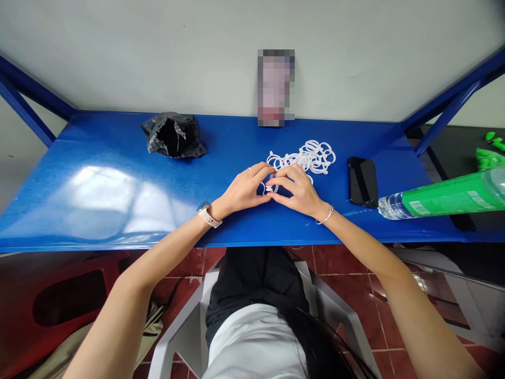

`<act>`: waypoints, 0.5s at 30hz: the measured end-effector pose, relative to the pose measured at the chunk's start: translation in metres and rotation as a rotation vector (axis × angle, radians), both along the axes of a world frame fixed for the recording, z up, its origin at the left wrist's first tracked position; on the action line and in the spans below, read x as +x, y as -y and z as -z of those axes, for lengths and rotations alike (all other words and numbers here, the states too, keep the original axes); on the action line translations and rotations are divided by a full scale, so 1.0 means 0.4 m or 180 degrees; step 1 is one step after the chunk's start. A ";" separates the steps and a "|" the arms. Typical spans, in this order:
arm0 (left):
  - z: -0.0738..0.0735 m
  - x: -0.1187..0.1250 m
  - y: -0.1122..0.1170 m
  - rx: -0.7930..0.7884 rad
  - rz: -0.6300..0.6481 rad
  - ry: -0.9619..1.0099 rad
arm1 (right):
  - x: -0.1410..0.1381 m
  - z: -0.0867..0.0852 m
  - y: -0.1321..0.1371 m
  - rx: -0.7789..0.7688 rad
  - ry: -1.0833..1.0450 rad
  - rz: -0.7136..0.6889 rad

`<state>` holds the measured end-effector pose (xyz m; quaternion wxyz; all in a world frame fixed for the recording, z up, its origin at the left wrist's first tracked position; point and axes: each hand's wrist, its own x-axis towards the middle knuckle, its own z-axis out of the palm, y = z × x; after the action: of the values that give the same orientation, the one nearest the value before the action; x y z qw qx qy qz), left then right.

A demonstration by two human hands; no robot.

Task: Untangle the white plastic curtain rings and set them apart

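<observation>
My left hand (249, 186) and my right hand (299, 190) meet above the front middle of the blue table. Between the fingertips of both is a white plastic ring (270, 188), its curve partly covered by the fingers. The fingers of each hand are bent and pinching it; whether more than one ring is held I cannot tell. Just beyond my right hand lies a loose heap of several similar white rings (315, 155), some with small knobs. My right fingers hide the near edge of that heap.
On the blue table (106, 131), a crumpled black plastic bag (173, 136) gapes at the left back. To the right are a black phone (362, 181) and a bottle with a green label (450, 193). A blurred-out upright object (276, 88) leans on the wall.
</observation>
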<state>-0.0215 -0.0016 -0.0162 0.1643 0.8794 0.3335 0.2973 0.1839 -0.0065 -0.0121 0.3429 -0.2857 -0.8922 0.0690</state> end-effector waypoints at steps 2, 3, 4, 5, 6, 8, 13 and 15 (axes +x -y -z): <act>-0.003 -0.001 0.001 0.0031 -0.0068 -0.0002 | 0.003 -0.001 -0.002 -0.0002 -0.0146 0.0057; -0.005 -0.002 0.001 0.0046 -0.0094 0.0016 | 0.004 -0.002 -0.002 -0.0007 -0.0224 0.0095; -0.007 -0.003 0.000 0.0057 -0.0119 0.0038 | 0.005 -0.003 -0.002 -0.0008 -0.0307 0.0135; -0.009 -0.004 0.000 0.0067 -0.0144 0.0060 | 0.006 -0.004 -0.001 0.0000 -0.0393 0.0167; -0.011 -0.005 -0.001 0.0080 -0.0170 0.0082 | 0.006 -0.006 0.000 0.0014 -0.0477 0.0193; -0.013 -0.007 -0.001 0.0114 -0.0225 0.0123 | 0.006 -0.009 0.002 0.0028 -0.0616 0.0255; -0.014 -0.005 0.002 0.0266 -0.0203 0.0228 | 0.002 -0.015 0.008 -0.0146 -0.0744 0.0406; -0.012 -0.003 0.003 0.0292 -0.0161 0.0247 | 0.001 -0.016 0.010 -0.0213 -0.0810 0.0371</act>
<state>-0.0228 -0.0030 -0.0113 0.1290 0.8651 0.3349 0.3503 0.1842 -0.0105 -0.0056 0.4469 -0.3373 -0.8206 0.1144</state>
